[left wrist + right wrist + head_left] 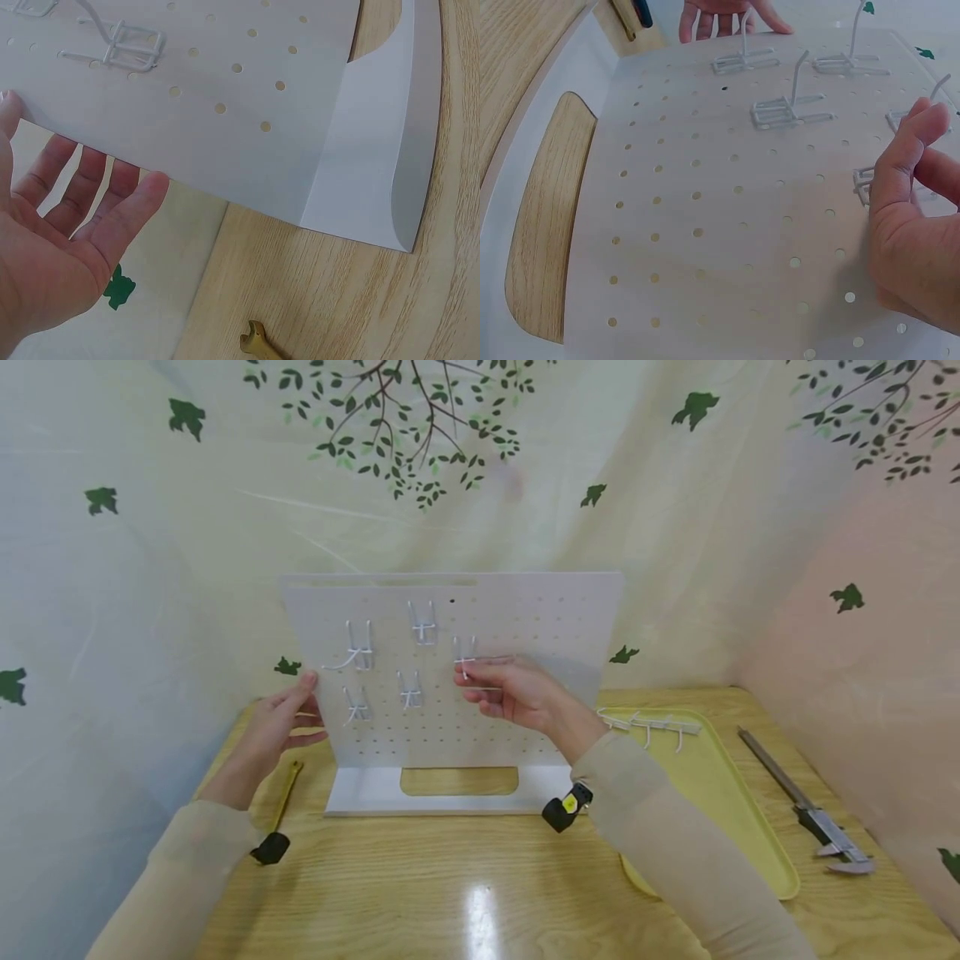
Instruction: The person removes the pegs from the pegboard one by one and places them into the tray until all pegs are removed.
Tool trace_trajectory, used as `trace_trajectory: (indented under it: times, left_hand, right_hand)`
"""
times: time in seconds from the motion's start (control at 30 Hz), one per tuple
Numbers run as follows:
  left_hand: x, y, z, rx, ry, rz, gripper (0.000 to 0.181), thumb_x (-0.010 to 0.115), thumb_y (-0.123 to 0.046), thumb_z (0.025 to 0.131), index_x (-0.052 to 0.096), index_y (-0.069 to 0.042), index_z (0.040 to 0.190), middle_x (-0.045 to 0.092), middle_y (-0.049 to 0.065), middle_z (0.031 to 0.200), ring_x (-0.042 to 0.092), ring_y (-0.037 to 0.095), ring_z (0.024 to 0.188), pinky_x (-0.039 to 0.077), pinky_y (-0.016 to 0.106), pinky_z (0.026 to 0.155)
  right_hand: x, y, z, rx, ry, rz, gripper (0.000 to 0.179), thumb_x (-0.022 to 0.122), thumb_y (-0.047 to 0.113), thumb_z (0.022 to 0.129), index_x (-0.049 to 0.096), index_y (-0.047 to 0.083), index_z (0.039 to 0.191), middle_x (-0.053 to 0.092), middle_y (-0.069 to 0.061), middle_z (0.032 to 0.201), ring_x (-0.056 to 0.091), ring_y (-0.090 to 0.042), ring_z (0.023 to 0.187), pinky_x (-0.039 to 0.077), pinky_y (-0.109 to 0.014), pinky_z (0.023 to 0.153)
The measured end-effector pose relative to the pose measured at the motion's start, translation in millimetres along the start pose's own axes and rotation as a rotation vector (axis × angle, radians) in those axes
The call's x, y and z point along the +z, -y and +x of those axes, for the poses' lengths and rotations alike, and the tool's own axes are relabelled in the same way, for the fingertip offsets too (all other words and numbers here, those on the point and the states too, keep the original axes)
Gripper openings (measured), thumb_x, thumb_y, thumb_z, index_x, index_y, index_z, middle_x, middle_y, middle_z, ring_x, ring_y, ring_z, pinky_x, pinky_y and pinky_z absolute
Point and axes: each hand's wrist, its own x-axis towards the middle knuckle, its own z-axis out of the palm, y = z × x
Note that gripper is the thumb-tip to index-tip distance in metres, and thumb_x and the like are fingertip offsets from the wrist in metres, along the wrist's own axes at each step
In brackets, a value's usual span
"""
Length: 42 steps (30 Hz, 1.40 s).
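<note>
A white pegboard (480, 735) stands upright on its base, several white wire hooks on its face. At the board's left edge, my left hand (281, 718) grips with the thumb in front and the fingers reaching behind; the left wrist view shows the same hand (67, 240) along that edge. My right hand (517, 693) pinches a white pegboard hook (465, 652) near the board's middle. From the right wrist, the fingers of that hand (915, 225) partly cover this hook (862, 184). Whether its prongs sit fully in the holes, I cannot tell.
On the right, a yellow tray (720, 827) carries more white hooks (660, 724) at its far end. Beyond it lies a caliper (810, 814). A yellow wrench (287, 793) rests left of the board on the wooden table (390, 893). A leaf-printed curtain hangs behind.
</note>
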Motion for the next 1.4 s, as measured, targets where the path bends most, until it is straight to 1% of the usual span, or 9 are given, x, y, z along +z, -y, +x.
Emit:
trace_trajectory:
  times: [0.2, 0.33, 0.43, 0.7, 0.8, 0.97, 1.17, 1.3, 1.4]
  left_hand:
    - [-1.4, 1.2, 1.2, -0.003, -0.001, -0.016, 0.082, 0.043, -0.074, 0.094, 0.056, 0.002, 0.125, 0.056, 0.019, 0.123, 0.064, 0.027, 0.105, 0.060, 0.036, 0.085]
    - [-1.3, 2.8, 2.6, -0.006, -0.001, -0.028, 0.083, 0.044, -0.075, 0.093, 0.056, 0.001, 0.123, 0.055, 0.018, 0.123, 0.064, 0.027, 0.105, 0.060, 0.035, 0.083]
    - [-1.4, 2.7, 1.9, -0.004, -0.003, -0.019, 0.083, 0.044, -0.075, 0.093, 0.056, 0.002, 0.124, 0.055, 0.019, 0.123, 0.064, 0.028, 0.106, 0.060, 0.035, 0.083]
    - [-2.3, 3.7, 2.8, 0.004, 0.009, -0.024, 0.083, 0.042, -0.071, 0.096, 0.054, 0.004, 0.128, 0.054, 0.023, 0.127, 0.062, 0.033, 0.110, 0.060, 0.037, 0.084]
    - [-2.6, 5.0, 4.2, -0.004, 0.010, -0.024, 0.081, 0.042, -0.070, 0.097, 0.054, 0.003, 0.129, 0.053, 0.023, 0.129, 0.061, 0.034, 0.112, 0.059, 0.038, 0.086]
    - [-1.8, 4.4, 3.7, -0.008, 0.008, -0.018, 0.082, 0.041, -0.071, 0.097, 0.054, 0.003, 0.129, 0.054, 0.023, 0.128, 0.061, 0.035, 0.113, 0.059, 0.038, 0.086]
    - [-1.0, 1.2, 1.1, -0.005, 0.000, -0.009, 0.085, 0.042, -0.075, 0.094, 0.055, 0.002, 0.127, 0.055, 0.022, 0.126, 0.064, 0.028, 0.106, 0.060, 0.035, 0.083]
    - [-1.7, 1.8, 1.9, -0.012, -0.002, -0.012, 0.086, 0.043, -0.077, 0.092, 0.055, 0.001, 0.125, 0.054, 0.022, 0.126, 0.064, 0.026, 0.104, 0.060, 0.034, 0.082]
    - [-1.8, 2.6, 2.0, -0.012, -0.001, -0.017, 0.086, 0.044, -0.076, 0.092, 0.055, 0.002, 0.126, 0.055, 0.022, 0.126, 0.064, 0.028, 0.106, 0.060, 0.034, 0.082]
  right_hand:
    - [0, 0, -1.1, -0.003, 0.010, -0.007, 0.036, 0.059, 0.011, 0.104, 0.056, -0.007, 0.135, 0.074, -0.007, 0.095, 0.068, -0.009, 0.064, 0.053, -0.019, 0.054]
    - [1, 0, -3.7, -0.009, 0.019, -0.027, 0.038, 0.060, 0.013, 0.104, 0.055, -0.007, 0.136, 0.074, -0.009, 0.100, 0.068, -0.010, 0.065, 0.053, -0.019, 0.055]
    - [2, 0, -5.5, -0.007, 0.023, -0.035, 0.039, 0.061, 0.013, 0.104, 0.055, -0.007, 0.137, 0.074, -0.009, 0.102, 0.068, -0.010, 0.066, 0.053, -0.019, 0.055]
    - [3, 1, -9.2, -0.014, 0.023, -0.066, 0.039, 0.060, 0.014, 0.104, 0.055, -0.006, 0.138, 0.073, -0.004, 0.096, 0.068, -0.010, 0.067, 0.053, -0.019, 0.056]
    - [3, 2, -12.5, -0.015, 0.019, -0.095, 0.040, 0.060, 0.015, 0.104, 0.055, -0.005, 0.138, 0.073, -0.004, 0.098, 0.068, -0.011, 0.069, 0.053, -0.020, 0.057]
    - [-3, 4, -22.7, -0.030, 0.019, -0.172, 0.041, 0.060, 0.016, 0.104, 0.055, -0.004, 0.139, 0.071, -0.006, 0.105, 0.067, -0.012, 0.072, 0.053, -0.021, 0.060]
    - [-16, 9, -39.5, -0.086, 0.029, -0.243, 0.043, 0.058, 0.016, 0.105, 0.051, -0.005, 0.141, 0.070, -0.008, 0.107, 0.068, -0.014, 0.075, 0.055, -0.023, 0.064]
    - [-24, 12, -51.3, -0.126, 0.028, -0.217, 0.043, 0.056, 0.014, 0.105, 0.048, -0.008, 0.141, 0.071, -0.007, 0.106, 0.071, -0.016, 0.081, 0.058, -0.026, 0.068]
    - [-30, 13, -60.0, -0.156, 0.019, -0.186, 0.036, 0.057, 0.012, 0.105, 0.052, -0.007, 0.135, 0.071, -0.006, 0.107, 0.072, -0.018, 0.086, 0.060, -0.028, 0.069]
